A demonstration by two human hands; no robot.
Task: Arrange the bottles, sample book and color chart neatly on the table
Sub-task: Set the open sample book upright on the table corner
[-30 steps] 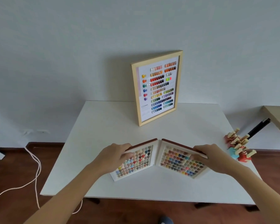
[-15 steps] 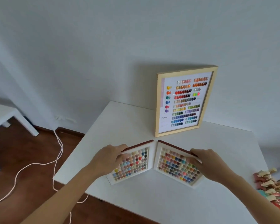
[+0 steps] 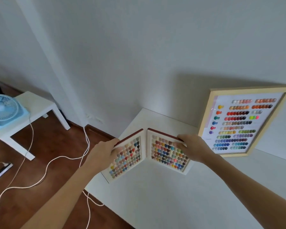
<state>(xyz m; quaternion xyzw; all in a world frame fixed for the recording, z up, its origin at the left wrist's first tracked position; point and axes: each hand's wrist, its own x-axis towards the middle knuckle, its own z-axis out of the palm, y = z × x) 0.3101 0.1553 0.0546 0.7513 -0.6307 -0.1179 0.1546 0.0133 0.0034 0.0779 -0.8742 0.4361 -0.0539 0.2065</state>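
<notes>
The sample book (image 3: pixel 147 152) stands open in a V, two white pages studded with coloured nail tips and a dark red cover. It sits at the left part of the white table (image 3: pixel 163 204), its left page reaching past the table's left edge. My left hand (image 3: pixel 104 151) grips the left page's outer edge. My right hand (image 3: pixel 191 149) grips the right page's outer edge. The wood-framed colour chart (image 3: pixel 243 123) leans against the wall behind my right hand. No bottles are in view.
A low white side table (image 3: pixel 38 106) stands at the left with a light blue fan (image 3: pixel 3 109) on it. White cables (image 3: pixel 59 159) trail over the wooden floor beside the table's left edge. A power strip (image 3: pixel 0 172) lies at far left.
The view has swung left, so the bottles dropped out of sight and the fan table appeared. Both hands carried the open book toward the table's left edge.
</notes>
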